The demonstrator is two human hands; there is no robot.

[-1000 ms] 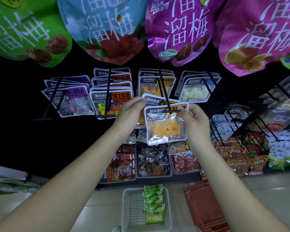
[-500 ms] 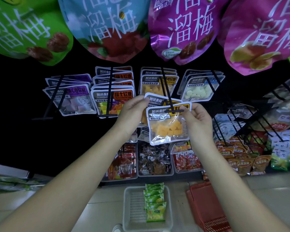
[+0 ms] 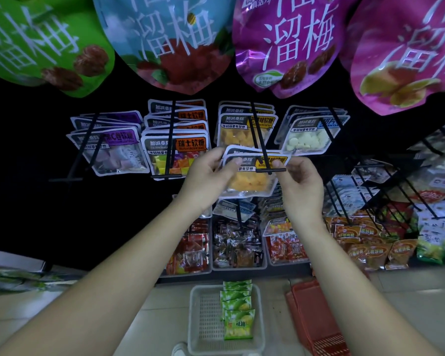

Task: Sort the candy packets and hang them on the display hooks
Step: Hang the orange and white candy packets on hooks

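Wire rack (image 3: 66, 179): left grip (image 3: 206, 181), right grip (image 3: 302, 187) pinch packet (image 3: 249, 181).

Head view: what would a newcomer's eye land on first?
Four huge bright snack bags, green, blue, purple and pink, fill the top edge. At centre the left hand and right hand pinch a yellow candy packet at the tip of a black hook. Below, a white basket on the floor holds green packets.
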